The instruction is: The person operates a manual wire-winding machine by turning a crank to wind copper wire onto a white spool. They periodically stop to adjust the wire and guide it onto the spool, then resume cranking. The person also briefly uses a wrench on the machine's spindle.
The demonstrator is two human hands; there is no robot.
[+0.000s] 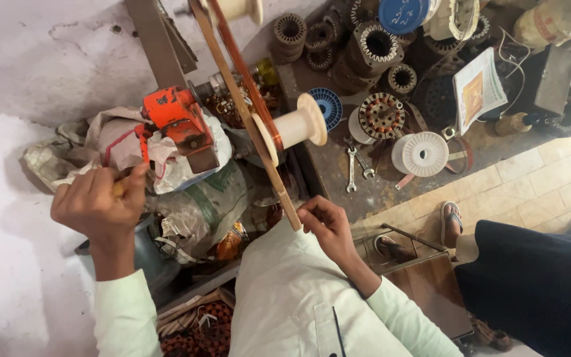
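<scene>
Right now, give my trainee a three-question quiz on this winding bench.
1. True or false: the left hand grips the crank handle of the orange winding machine.
2. What does the right hand pinch? A) a wrench B) the lower end of the wooden strip C) a blue spool
3. Fill in: the copper wire runs along the strip beside a ____-coloured spool.

Key: 1 true; 2 B; 3 cream.
</scene>
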